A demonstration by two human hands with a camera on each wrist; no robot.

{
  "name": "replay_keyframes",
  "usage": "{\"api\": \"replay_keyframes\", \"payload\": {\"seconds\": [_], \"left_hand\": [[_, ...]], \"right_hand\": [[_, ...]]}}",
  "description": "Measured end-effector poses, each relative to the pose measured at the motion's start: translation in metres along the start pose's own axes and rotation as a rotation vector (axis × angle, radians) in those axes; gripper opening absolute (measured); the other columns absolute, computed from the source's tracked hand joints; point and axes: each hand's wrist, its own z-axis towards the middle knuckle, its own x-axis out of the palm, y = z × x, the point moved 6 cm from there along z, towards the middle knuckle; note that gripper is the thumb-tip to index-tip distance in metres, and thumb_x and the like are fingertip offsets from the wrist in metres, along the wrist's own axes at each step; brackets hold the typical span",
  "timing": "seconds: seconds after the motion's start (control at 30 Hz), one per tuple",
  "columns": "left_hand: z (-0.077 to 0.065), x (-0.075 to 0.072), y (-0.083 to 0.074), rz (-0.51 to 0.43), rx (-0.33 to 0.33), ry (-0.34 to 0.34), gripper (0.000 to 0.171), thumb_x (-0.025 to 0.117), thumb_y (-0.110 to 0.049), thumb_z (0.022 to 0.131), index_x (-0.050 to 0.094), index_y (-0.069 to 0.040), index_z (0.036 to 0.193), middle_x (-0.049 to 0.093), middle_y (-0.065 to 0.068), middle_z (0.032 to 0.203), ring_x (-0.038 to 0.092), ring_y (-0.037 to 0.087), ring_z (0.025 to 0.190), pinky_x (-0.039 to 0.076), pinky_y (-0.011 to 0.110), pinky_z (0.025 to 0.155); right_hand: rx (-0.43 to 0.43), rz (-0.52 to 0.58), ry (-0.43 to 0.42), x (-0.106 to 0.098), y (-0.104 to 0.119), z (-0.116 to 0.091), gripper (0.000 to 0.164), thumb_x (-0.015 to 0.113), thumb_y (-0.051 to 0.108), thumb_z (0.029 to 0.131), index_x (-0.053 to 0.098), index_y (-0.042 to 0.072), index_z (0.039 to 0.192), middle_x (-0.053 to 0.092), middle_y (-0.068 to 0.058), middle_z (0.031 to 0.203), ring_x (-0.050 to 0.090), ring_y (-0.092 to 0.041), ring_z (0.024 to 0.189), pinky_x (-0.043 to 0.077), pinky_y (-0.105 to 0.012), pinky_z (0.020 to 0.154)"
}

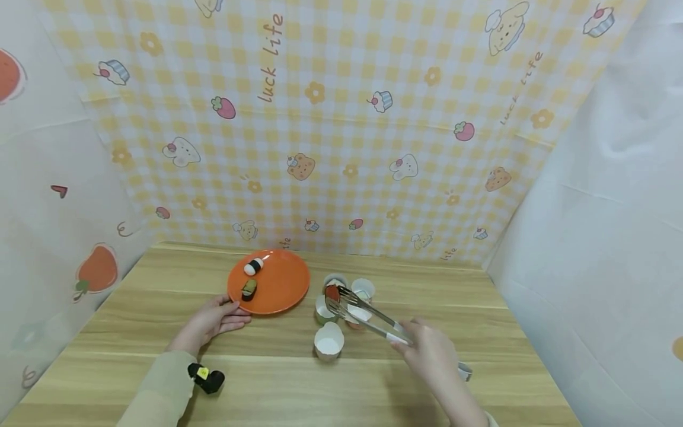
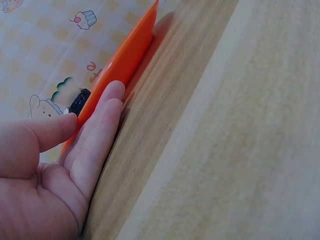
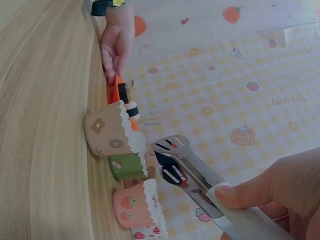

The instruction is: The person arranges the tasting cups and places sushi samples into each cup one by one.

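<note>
My left hand [image 1: 213, 320] holds the near left rim of an orange plate [image 1: 283, 284], thumb on top and fingers beneath. Two toy sushi pieces lie on the plate: a white one with a black band [image 1: 254, 266] and a dark-wrapped one with a greenish top [image 1: 249, 289]. In my right hand [image 1: 429, 350] I grip metal tongs with white handles [image 3: 250, 217]. Between the tong heads is a red-topped, dark-wrapped sushi piece [image 1: 332, 293], held above the paper cups. The right wrist view shows it partly hidden behind the slotted heads.
Several scalloped paper cups stand clustered right of the plate, among them a beige one [image 3: 107, 131], a green one [image 3: 127, 166] and a pink one [image 3: 134, 205]. Behind the wooden table [image 1: 256, 385] hangs a yellow checked cloth [image 1: 347, 130]; white sheets flank both sides.
</note>
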Motion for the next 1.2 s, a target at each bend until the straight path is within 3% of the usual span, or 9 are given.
{"api": "replay_keyframes", "payload": {"seconds": [0.6,1.2], "left_hand": [[-0.0003,0.0009,-0.0005,0.008,0.007,0.003,0.051,0.033,-0.007,0.105,0.007,0.016,0.143,0.067,0.015,0.096,0.069,0.025,0.087,0.056,0.038,0.081],[-0.0020,0.0008,-0.0015,0.009,0.002,-0.007,0.049,0.034,-0.008,0.105,0.011,0.015,0.142,0.067,0.016,0.097,0.069,0.026,0.088,0.056,0.038,0.082]], "right_hand": [[-0.033,-0.009,-0.004,0.0052,0.0018,-0.0012,0.041,0.085,0.022,0.069,0.072,0.005,0.104,0.068,-0.008,0.093,0.040,-0.001,0.047,0.037,-0.013,0.041],[-0.067,-0.022,0.000,0.0075,0.0034,-0.0004,0.043,0.086,0.024,0.068,0.072,0.004,0.104,0.068,-0.013,0.100,0.042,0.000,0.048,0.041,-0.013,0.044]]}}
